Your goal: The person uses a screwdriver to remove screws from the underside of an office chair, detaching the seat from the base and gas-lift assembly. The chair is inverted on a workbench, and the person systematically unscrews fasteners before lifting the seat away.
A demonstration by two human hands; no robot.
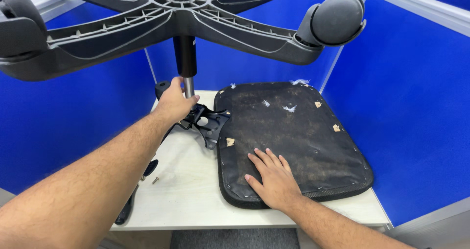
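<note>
The left hand (175, 102) has its fingers wrapped around the thin silver steel shaft of the gas-lift column (188, 86), just above the black metal tilt-mechanism plate (208, 123) that lies on the pale grey tabletop (191, 190). Above that hand the grey five-armed plastic chair base (161, 21) hangs upside down in the air, with its round dark castor wheel (338, 19) out at the right. The right hand (274, 178) lies flat, fingers spread and holding nothing, on the near edge of the black upturned seat pan with worn underside fabric (298, 136).

The top-heavy base is the main risk: held only low on the column, it could swing or tip and an arm could strike the blue partition wall (416, 107). The plate might also slide, as its seating is partly hidden behind the hand. A small loose screw (155, 180) near the tabletop's front-left edge could roll off if anything jolts.
</note>
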